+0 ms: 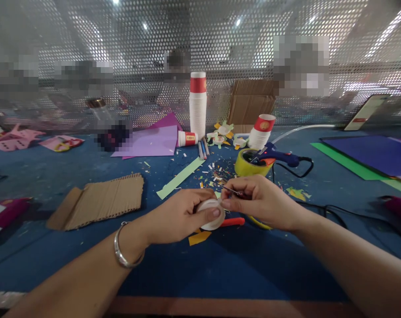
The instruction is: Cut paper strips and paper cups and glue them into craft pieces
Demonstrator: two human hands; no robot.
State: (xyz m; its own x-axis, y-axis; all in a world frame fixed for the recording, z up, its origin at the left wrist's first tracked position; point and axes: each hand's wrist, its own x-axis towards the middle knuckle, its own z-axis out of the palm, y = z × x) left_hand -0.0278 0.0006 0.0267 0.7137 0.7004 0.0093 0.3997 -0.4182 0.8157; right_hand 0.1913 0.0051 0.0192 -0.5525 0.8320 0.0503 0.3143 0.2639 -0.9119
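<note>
Near the middle of the blue table, my left hand (182, 215) is closed around a small white paper cup piece (211, 215), thumb on its round face. My right hand (258, 201) pinches a thin dark metal tool (232, 190) that points left across the cup piece's upper right side; what the tool is I cannot make out. The fingertips of both hands are close together there. Beneath and beside the hands lie a red-orange handle (233, 221) and an orange paper scrap (199, 238). A light green paper strip (180, 177) lies just beyond my left hand.
Behind stand a tall stack of paper cups (198, 106) and a shorter stack (262, 130). A blue glue gun (281, 155) rests on a yellow tape roll (253, 168), its cord running right. Cardboard (111, 198) lies left, coloured sheets (372, 152) right. Scraps litter the centre.
</note>
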